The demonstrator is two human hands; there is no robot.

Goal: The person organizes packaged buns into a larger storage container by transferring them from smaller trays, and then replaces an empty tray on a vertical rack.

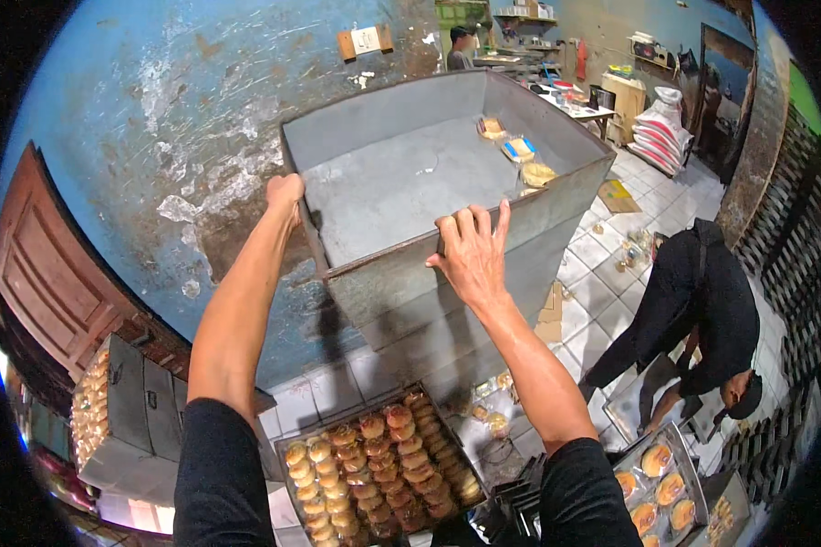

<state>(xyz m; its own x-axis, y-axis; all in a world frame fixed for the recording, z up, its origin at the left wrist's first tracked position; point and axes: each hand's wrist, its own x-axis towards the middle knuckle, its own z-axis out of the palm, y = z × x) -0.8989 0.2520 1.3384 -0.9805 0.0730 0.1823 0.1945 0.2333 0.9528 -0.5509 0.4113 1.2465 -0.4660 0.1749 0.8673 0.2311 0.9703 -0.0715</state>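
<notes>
A large grey metal box [376,184] without a lid stands before me against the wall, on what look like more boxes of the same kind. My left hand [287,196] is closed around its left rim. My right hand [475,249] rests on the near rim, fingers over the edge and thumb on the outer side. Inside, along the right side, lie several packets of bread [518,150] in clear wrap. Below the near side sits a tray of wrapped buns [383,472] in rows.
On the right a co-worker [718,308] in black bends over trays on the tiled floor. A tray of round pastries [657,461] is at lower right, grey boxes with buns [126,403] at lower left. Stacked sacks [659,133] and another person [460,51] are farther back.
</notes>
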